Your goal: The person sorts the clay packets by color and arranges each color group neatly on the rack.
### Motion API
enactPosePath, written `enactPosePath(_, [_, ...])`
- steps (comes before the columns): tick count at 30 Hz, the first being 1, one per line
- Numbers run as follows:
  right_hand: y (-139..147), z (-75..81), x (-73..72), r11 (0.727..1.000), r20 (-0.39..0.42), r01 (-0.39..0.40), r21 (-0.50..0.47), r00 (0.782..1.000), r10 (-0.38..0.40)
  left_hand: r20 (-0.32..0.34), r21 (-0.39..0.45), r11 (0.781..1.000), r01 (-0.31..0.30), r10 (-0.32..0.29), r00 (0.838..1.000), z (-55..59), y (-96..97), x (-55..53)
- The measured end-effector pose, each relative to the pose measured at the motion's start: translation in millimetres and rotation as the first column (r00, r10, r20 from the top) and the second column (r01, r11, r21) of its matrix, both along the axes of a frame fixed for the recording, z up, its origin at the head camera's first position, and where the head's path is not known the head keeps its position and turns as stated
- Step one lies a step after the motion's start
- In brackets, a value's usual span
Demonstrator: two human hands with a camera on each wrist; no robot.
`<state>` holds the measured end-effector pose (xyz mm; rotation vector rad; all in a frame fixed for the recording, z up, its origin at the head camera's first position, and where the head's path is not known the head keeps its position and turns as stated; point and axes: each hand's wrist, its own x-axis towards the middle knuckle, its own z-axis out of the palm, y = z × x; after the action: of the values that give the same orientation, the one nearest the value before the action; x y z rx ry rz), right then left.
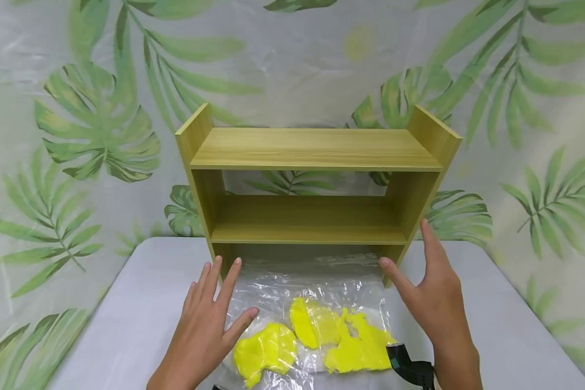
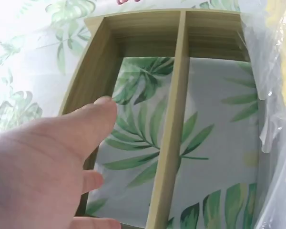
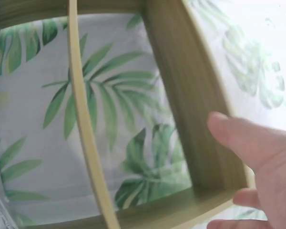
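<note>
A small wooden shelf (image 1: 302,150) with two visible boards and raised side panels stands upright on the white table. My left hand (image 1: 202,319) is near its lower left side, fingers straight and spread. By the lower right side is my right hand (image 1: 434,292), thumb and index finger wide apart. Whether either hand touches the wood I cannot tell. Both wrist views show the shelf frame (image 2: 174,119) close up, with a thumb beside a side panel (image 3: 195,95). In front of the shelf lies a clear plastic bag (image 1: 268,287) with flattened yellow pieces (image 1: 265,349), their kind unclear.
The white table (image 1: 141,303) extends to both sides of the shelf. Behind it hangs a leaf-printed cloth (image 1: 297,65). A black strap-like piece (image 1: 409,365) lies by my right wrist.
</note>
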<state>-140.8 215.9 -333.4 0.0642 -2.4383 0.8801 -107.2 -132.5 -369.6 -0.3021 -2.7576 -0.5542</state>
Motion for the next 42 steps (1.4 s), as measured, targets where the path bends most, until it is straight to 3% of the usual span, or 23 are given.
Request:
enactPosePath(5, [10.7,-8.1,-17.7,0.987,-0.014,0.088,-0.133,0.996,-0.091,0.044,0.012,1.0,-0.024,0.023,0.999,-8.9,-1.6,-1.1])
enactPosePath(13, [27.9,-26.8,-46.6,0.945,0.049,0.098,-0.311,0.995,-0.087,0.194,0.129,0.989,-0.075,0.049,0.98,-28.8,-1.2,5.6])
enactPosePath(17, [34.1,-42.4,-56.3,0.935,0.026,0.103,-0.34,0.995,-0.1,0.221,0.166,0.983,-0.083,0.045,0.974,-37.5,2.4,8.3])
enactPosePath(22, [35.4,-56.0,-70.0,0.925,-0.056,0.069,-0.375,0.994,-0.097,0.284,0.157,0.983,-0.098,0.05,0.958,-39.4,1.6,5.4])
enactPosePath(29, [35.0,-62.6,-84.4,0.939,-0.159,0.075,-0.337,0.978,-0.135,0.347,0.185,0.972,-0.142,0.071,0.935,-50.2,-6.4,-3.6])
enactPosePath(37, [37.3,-69.3,-91.9,0.913,-0.048,0.186,-0.364,0.975,-0.218,0.374,0.209,0.962,-0.177,0.088,0.923,-58.9,-14.4,-9.9])
enactPosePath(42, [37.9,-69.7,-94.2,0.901,-0.019,0.201,-0.384,0.974,-0.225,0.38,0.171,0.966,-0.194,0.116,0.917,-61.9,-17.8,-9.6])
